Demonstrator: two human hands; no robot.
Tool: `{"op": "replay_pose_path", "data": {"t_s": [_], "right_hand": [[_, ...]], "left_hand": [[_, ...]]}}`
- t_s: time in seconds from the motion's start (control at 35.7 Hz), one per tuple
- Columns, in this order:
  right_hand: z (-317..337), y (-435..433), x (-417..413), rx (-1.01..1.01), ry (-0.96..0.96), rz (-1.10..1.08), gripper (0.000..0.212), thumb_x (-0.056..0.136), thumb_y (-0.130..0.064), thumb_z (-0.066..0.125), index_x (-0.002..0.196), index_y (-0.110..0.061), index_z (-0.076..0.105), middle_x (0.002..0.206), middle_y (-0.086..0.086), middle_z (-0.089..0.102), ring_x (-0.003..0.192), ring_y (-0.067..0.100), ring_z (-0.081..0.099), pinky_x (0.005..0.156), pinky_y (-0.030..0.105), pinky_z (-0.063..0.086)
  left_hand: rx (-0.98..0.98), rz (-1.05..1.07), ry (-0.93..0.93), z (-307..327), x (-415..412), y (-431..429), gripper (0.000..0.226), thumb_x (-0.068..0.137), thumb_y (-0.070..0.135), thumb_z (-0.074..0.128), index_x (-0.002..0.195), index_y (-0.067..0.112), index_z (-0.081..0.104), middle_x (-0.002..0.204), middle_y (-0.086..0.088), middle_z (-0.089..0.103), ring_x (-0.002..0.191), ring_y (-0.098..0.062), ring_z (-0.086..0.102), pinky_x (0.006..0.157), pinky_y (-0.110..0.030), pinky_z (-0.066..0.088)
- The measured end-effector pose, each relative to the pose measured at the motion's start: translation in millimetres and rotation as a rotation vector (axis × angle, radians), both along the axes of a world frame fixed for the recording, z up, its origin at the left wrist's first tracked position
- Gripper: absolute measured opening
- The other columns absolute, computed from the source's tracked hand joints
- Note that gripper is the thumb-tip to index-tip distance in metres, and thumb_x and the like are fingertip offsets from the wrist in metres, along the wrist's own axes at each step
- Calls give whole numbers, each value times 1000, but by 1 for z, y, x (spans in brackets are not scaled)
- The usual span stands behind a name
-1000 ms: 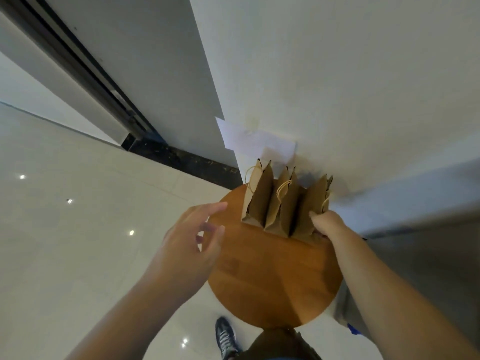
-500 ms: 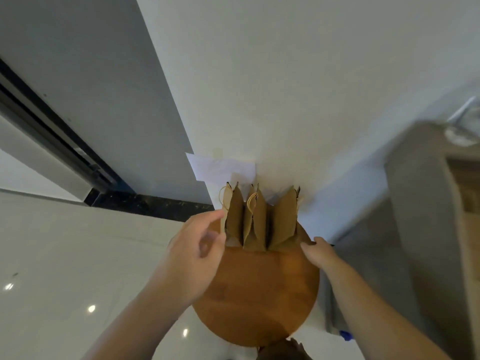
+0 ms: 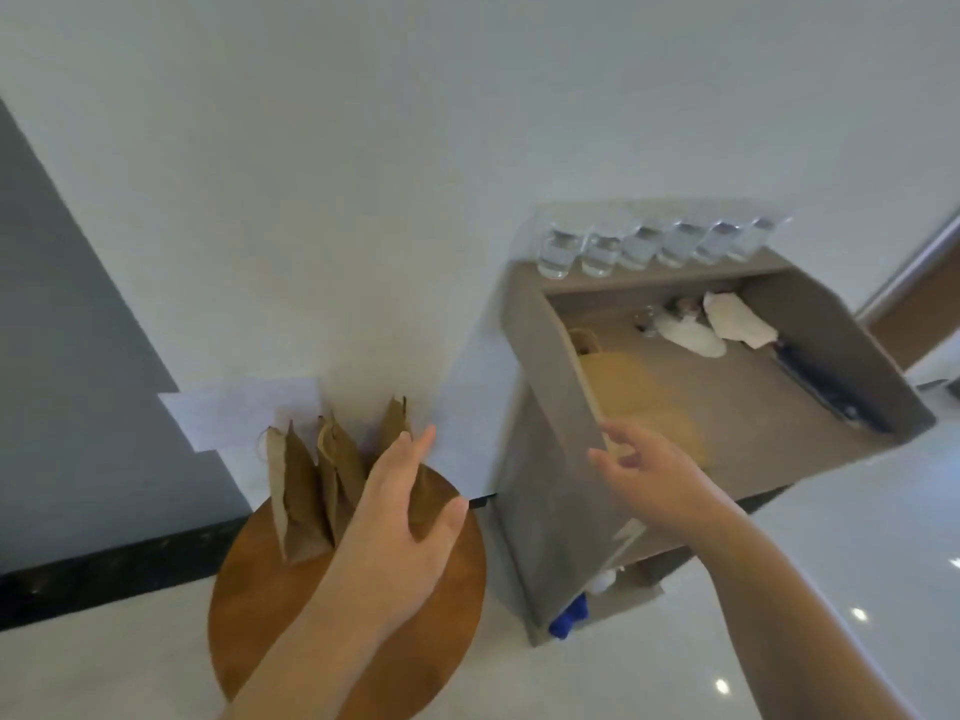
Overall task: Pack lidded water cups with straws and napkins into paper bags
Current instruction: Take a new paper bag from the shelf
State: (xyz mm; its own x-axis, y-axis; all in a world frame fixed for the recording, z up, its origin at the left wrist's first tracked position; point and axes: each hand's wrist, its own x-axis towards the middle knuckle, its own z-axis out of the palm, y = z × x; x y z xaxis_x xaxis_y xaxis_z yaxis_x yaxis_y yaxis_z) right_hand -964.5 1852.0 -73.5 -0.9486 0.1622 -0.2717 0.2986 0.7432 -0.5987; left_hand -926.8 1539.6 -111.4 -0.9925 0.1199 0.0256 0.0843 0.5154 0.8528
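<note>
Three brown paper bags stand upright at the back of a round wooden table (image 3: pixel 270 615): the left bag (image 3: pixel 293 496), the middle bag (image 3: pixel 340 467) and the right bag (image 3: pixel 396 426). My left hand (image 3: pixel 400 532) holds the right bag between thumb and fingers. My right hand (image 3: pixel 649 472) hovers with spread fingers at the front left edge of a grey cabinet (image 3: pixel 550 439), just before a tan stack of flat bags (image 3: pixel 639 397). Several water cups (image 3: pixel 649 246) line the cabinet's back ledge. White napkins (image 3: pixel 691 332) lie inside it.
A white wall rises behind both pieces of furniture, with a white sheet (image 3: pixel 234 413) stuck on it behind the bags. A dark long object (image 3: pixel 826 392) lies along the cabinet's right side. Something blue (image 3: pixel 569 618) sits on its lower shelf. Glossy white floor surrounds everything.
The view has swung right, bringing the cabinet in. My left hand crossed to the right bag and took it. My right hand left that bag and moved right to the cabinet.
</note>
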Motion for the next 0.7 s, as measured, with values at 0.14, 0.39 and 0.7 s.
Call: {"op": "replay_pose_path", "data": {"t_s": [0.14,0.39,0.7], "right_hand": [[6,74,34,61,78,-158,62,98,-63,58,156,-45,45,154,-6,52,127,15,59,106,42,54],[-59,150,92,-57,201,-211,60,103,-40,65,156,-50,38,149,-21,44,93,4,70,80,23,59],[-94,323,68,-101,33,-141,62,104,-45,62,160,-42,37,156,-21,40,106,-4,62,95,17,47]], "left_hand": [[-46,-135,68,15,-2,64,78,100,54,61,162,53,13,169,28,10,147,15,3,124,-24,13],[-104,-329,61,-4,-17,193,82,93,62,64,146,79,3,168,35,0,140,24,0,112,-19,20],[-230,-258,-132,-55,-60,375,79,93,58,68,155,63,18,171,23,13,158,-6,17,124,-30,22]]}}
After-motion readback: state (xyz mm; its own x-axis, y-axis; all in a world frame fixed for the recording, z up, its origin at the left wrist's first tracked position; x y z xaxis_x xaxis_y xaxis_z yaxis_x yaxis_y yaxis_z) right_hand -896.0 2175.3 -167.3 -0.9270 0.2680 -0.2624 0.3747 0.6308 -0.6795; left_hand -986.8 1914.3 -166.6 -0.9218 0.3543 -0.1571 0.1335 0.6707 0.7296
